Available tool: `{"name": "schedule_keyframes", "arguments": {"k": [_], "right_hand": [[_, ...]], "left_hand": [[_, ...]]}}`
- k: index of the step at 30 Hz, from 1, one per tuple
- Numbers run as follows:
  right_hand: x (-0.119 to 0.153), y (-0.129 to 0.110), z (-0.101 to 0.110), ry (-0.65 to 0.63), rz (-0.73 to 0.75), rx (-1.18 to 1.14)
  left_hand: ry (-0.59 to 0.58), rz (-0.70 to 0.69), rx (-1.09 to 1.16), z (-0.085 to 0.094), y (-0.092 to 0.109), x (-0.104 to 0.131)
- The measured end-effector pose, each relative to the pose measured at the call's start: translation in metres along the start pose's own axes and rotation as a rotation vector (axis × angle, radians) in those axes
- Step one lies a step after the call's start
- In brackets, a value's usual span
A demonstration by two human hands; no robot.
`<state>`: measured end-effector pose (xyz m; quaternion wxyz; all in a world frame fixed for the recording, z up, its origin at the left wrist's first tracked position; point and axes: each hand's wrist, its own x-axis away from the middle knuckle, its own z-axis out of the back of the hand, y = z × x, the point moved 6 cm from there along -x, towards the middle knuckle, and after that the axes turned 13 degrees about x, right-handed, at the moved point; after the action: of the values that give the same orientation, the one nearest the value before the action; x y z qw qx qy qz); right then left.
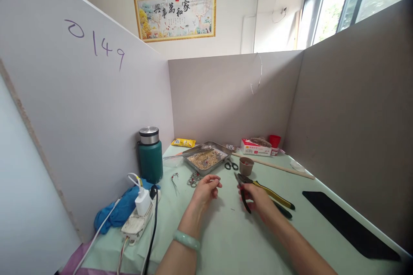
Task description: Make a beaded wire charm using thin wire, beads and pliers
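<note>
Pliers (243, 197) — slim, black-handled — gripped in right hand (254, 195); left hand (207, 186) curled, contents unclear.

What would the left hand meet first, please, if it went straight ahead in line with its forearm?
Going that way, the left hand would most likely meet the near side of the metal tray first, though one view leaves their heights unclear.

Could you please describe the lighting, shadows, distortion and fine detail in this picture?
Head view: daylight washes out the window; head view: a soft-edged diagonal shadow crosses the back panel; head view: wide-angle stretch seems to slant the left panel; head view: anything pinched in the left hand is too small to tell.
</note>
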<state>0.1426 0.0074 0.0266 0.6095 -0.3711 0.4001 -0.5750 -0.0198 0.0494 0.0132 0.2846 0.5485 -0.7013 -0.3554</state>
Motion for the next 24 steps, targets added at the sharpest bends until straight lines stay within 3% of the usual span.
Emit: {"name": "schedule_keyframes", "arguments": {"k": [4, 6, 9, 12, 24], "right_hand": [[-0.010, -0.010, -0.006, -0.197, -0.024, -0.446], [-0.009, -0.006, -0.014, -0.170, -0.008, -0.487], [-0.004, 0.003, -0.023, -0.045, 0.048, -0.204], [0.004, -0.003, -0.029, -0.014, 0.184, 0.045], [0.014, -0.020, -0.027, 0.125, 0.445, 0.462]], "left_hand": [[-0.047, 0.005, 0.052, -0.014, 0.004, -0.006], [-0.054, 0.019, 0.075, -0.015, 0.002, -0.007], [-0.064, 0.057, 0.108, -0.012, -0.004, -0.005], [-0.101, 0.094, 0.143, -0.011, -0.010, -0.001], [-0.172, 0.140, 0.250, -0.014, -0.016, 0.002]]}}
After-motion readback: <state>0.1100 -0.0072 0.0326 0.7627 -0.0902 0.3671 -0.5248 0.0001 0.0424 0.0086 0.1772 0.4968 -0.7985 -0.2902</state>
